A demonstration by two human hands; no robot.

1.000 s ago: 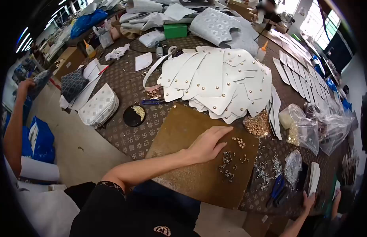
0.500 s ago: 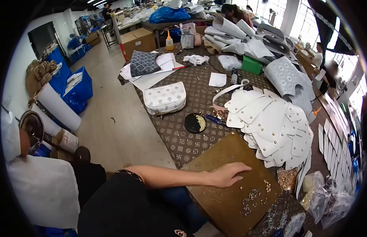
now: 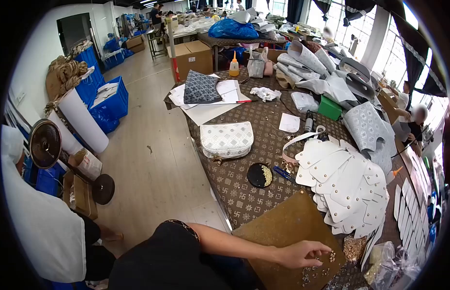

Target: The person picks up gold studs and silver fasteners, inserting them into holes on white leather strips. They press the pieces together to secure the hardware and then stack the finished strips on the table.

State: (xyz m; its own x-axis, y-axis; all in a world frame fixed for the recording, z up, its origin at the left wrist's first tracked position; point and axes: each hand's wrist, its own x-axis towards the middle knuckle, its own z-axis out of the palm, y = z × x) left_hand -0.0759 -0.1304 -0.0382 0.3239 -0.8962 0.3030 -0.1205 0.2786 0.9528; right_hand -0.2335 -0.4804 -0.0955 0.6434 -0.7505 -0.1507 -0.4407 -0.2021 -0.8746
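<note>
My left hand (image 3: 298,254) reaches over a brown board (image 3: 278,224) at the table's edge. Its fingers and thumb are apart, and nothing shows between them. Close to the fingertips lies a small cluster of gold-coloured metal bits (image 3: 333,256). Silvery metal bits (image 3: 309,276) are scattered below the hand. Beyond the board, white cut pieces with gold studs (image 3: 348,186) lie fanned out in an overlapping pile. A round black dish (image 3: 256,175) holds small gold pieces. My right hand is out of the picture.
A white patterned bag (image 3: 227,140) stands near the table's left edge. A blue-handled tool (image 3: 283,173) lies beside the dish. Bags of small metal parts (image 3: 353,246) sit at right. Rolled grey sheets (image 3: 307,58) are heaped behind. Another person's white garment (image 3: 41,217) is at left.
The whole view has shifted, with the table now lower and further right. My left hand has moved across the board towards the gold bits, its fingers now beside them.
</note>
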